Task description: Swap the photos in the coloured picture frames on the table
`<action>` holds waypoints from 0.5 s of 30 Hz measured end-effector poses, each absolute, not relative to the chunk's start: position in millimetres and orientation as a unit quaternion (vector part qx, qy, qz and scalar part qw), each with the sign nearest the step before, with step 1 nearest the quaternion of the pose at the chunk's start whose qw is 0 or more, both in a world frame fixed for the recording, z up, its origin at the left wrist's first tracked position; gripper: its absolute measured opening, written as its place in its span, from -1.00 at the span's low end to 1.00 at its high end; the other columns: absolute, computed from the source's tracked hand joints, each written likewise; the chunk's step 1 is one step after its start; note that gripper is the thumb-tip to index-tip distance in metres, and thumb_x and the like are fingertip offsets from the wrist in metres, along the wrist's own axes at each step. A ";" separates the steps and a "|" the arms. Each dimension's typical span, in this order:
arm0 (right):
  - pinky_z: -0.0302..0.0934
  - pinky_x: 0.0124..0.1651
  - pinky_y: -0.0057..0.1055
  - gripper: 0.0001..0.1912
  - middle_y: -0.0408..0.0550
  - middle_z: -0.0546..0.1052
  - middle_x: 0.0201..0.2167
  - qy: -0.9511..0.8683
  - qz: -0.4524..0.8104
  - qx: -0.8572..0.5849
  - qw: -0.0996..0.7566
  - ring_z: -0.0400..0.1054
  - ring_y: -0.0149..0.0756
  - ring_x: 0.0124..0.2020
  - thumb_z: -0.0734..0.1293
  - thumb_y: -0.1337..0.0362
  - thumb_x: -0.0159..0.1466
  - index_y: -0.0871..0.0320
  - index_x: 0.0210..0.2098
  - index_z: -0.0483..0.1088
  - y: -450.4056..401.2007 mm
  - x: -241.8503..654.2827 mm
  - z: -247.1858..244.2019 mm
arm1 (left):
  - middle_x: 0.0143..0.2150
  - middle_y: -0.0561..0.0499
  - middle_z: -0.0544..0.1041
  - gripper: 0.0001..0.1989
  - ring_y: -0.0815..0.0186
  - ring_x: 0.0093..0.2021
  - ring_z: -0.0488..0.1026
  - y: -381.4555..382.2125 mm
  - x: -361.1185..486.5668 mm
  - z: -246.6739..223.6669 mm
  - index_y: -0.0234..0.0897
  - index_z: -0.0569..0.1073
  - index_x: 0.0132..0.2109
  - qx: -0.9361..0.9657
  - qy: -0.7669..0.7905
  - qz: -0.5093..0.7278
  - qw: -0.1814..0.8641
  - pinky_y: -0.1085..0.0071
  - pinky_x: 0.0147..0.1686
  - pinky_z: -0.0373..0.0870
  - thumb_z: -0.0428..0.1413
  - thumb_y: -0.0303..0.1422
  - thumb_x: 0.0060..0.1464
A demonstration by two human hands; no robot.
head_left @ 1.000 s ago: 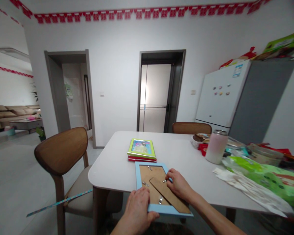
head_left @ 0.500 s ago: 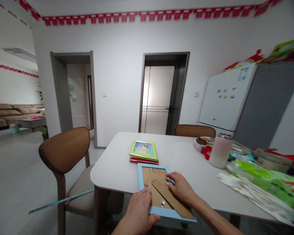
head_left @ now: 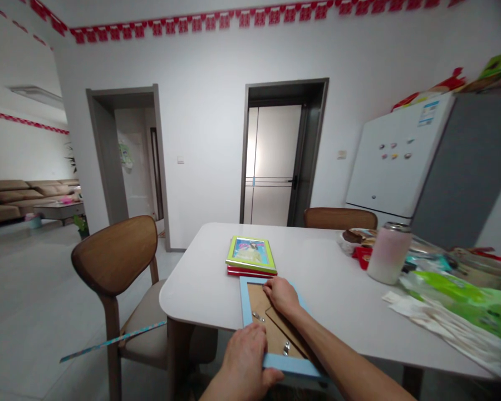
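Observation:
A light blue picture frame (head_left: 245,303) lies face down at the table's near edge, its brown backing board (head_left: 256,298) facing up. My left hand (head_left: 246,353) is closed round the frame's near left corner, thumb on the near bar. My right hand (head_left: 281,295) reaches across the board to its far end, fingers bent and pressed together where a clip showed earlier; the fingertips' hold is hidden. Metal clips (head_left: 286,348) show at the near and left sides. The support leg (head_left: 286,331) lies on the board, partly covered by my right forearm.
Just beyond lies a green picture frame (head_left: 250,252) on top of red ones (head_left: 250,271). To the right are a pink-white bottle (head_left: 388,253), white gloves (head_left: 438,328) and a green package (head_left: 463,301). A wooden chair (head_left: 117,256) stands at left.
My right hand has moved from the board's right side to its far end, now covering the far clip. The left hand keeps its hold. The view has shifted slightly.

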State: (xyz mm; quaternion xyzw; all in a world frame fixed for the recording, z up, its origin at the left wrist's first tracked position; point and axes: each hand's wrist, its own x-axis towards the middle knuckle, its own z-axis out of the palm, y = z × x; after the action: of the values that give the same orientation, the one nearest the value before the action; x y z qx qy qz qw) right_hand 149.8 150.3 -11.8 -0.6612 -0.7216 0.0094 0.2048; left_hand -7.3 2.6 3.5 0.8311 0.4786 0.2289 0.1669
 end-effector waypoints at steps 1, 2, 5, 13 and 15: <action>0.02 -0.40 -0.50 -0.78 -0.03 0.50 -0.44 -0.716 0.010 -0.667 0.206 0.33 -0.33 -0.38 0.17 0.26 0.09 0.13 -0.49 0.44 152.7 149.4 -13.2 | 0.01 -0.09 0.30 -0.47 0.17 0.00 0.21 2.6 -7.0 3.2 -0.31 0.27 -0.06 0.830 0.480 0.230 0.166 0.33 0.03 0.07 0.16 -0.24 -0.22; 0.02 -0.41 -0.49 -0.79 -0.02 0.50 -0.45 -0.710 0.009 -0.672 0.208 0.33 -0.33 -0.39 0.18 0.26 0.08 0.15 -0.49 0.43 154.6 149.1 -14.3 | 0.00 -0.09 0.31 -0.49 0.17 -0.01 0.22 2.6 -6.6 3.0 -0.31 0.27 -0.07 0.829 0.483 0.230 0.165 0.33 0.02 0.08 0.16 -0.24 -0.22; 0.03 -0.41 -0.48 -0.81 0.02 0.50 -0.44 -0.700 0.006 -0.680 0.219 0.33 -0.31 -0.39 0.19 0.25 0.07 0.18 -0.48 0.41 158.6 148.1 -15.5 | -0.03 -0.08 0.33 -0.49 0.17 -0.04 0.23 2.7 -5.4 3.3 -0.30 0.27 -0.07 0.826 0.488 0.232 0.159 0.32 0.00 0.10 0.15 -0.23 -0.21; 0.06 -0.39 -0.49 -0.80 -0.01 0.49 -0.45 -0.721 0.030 -0.647 0.248 0.32 -0.33 -0.41 0.18 0.26 0.06 0.19 -0.48 0.41 146.6 148.5 -6.4 | -0.12 -0.01 0.37 -0.57 0.21 -0.13 0.29 2.6 -7.9 5.8 -0.26 0.30 -0.16 0.825 0.492 0.233 0.150 0.37 -0.08 0.18 0.16 -0.21 -0.23; 0.07 -0.32 -0.49 -0.79 -0.04 0.49 -0.41 -0.746 0.040 -0.614 0.255 0.30 -0.35 -0.36 0.17 0.26 0.07 0.17 -0.47 0.42 130.7 146.8 -4.7 | -0.12 -0.01 0.37 -0.56 0.22 -0.13 0.29 1.8 -8.9 7.1 -0.25 0.29 -0.16 0.824 0.493 0.233 0.151 0.37 -0.07 0.17 0.17 -0.22 -0.24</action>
State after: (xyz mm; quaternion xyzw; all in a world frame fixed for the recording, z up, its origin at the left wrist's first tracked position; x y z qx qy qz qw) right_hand 146.8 130.7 -4.7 -0.6139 -0.7462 0.0396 0.2545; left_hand -8.9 1.8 7.1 0.8244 0.4930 0.2335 0.1510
